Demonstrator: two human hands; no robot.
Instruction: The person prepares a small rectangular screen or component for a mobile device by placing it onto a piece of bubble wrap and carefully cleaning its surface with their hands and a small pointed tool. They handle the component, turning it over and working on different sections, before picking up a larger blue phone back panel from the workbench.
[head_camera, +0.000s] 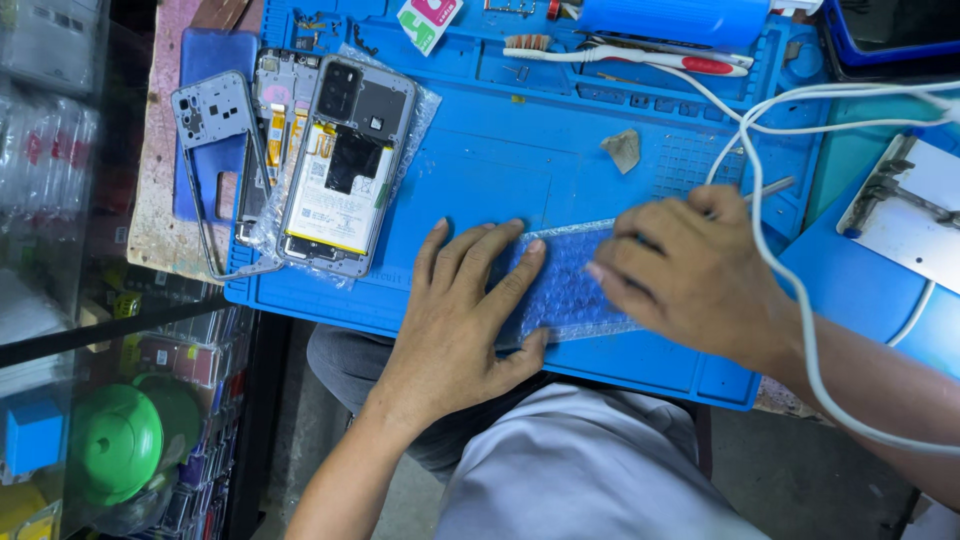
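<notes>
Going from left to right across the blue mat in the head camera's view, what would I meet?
Grey phone frame → opened phone → left hand → bubble-wrap pouch → right hand → white cable.

Your left hand (470, 300) lies flat, palm down, fingers spread and thumb splayed. Your right hand (690, 270) reaches in from the right, fingers curled downward, forearm angled across.

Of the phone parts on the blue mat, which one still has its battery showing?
The opened phone body, lying on clear bubble wrap left of both hands: its white-and-yellow battery is visible. The grey frame beside it at the mat's left edge is an empty shell.
</notes>
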